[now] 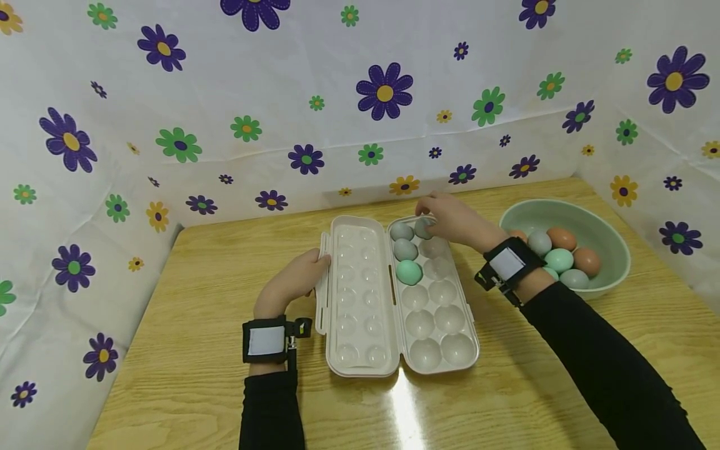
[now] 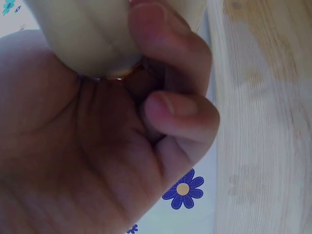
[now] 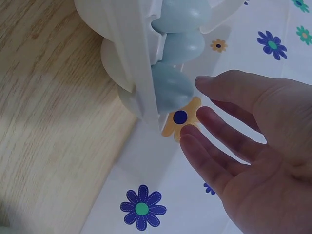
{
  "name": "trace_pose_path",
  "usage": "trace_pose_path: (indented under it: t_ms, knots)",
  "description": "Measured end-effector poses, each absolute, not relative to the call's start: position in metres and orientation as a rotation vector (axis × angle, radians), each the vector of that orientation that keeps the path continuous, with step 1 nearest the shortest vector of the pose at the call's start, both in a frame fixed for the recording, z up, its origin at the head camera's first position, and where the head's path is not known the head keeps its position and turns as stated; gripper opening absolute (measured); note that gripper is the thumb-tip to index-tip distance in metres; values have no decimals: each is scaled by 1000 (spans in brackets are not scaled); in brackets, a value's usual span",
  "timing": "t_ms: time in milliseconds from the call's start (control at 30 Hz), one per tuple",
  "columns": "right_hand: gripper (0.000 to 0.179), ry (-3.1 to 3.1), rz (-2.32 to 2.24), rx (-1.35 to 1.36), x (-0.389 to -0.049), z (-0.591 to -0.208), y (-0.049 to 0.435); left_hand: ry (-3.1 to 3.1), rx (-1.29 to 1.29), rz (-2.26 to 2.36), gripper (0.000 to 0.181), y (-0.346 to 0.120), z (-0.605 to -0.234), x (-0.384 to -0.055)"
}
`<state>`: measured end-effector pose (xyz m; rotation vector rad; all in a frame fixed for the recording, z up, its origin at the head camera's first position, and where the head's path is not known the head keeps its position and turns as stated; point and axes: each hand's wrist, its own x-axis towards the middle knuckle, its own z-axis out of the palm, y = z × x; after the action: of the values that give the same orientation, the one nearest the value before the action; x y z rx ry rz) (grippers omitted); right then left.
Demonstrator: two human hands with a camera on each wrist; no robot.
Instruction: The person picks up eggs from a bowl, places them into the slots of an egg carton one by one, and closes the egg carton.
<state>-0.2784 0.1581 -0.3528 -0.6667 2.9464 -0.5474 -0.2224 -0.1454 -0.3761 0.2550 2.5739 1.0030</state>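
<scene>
Head and wrist views, right fingers parted beside a bluish-grey egg, left fingers gripping the carton.

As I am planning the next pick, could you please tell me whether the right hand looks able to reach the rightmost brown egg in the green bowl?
Probably yes: the right hand looks empty, the green bowl is open at the top, and nothing lies over the rightmost brown egg.
</scene>
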Motion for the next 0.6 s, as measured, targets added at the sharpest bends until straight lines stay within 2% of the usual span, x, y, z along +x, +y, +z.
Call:
trace_pose_path:
  t_ms: [600]
  knots:
    - [34, 2963, -560, -613, -267, -341, 194, 2585, 264, 987, 38, -146, -376, -221]
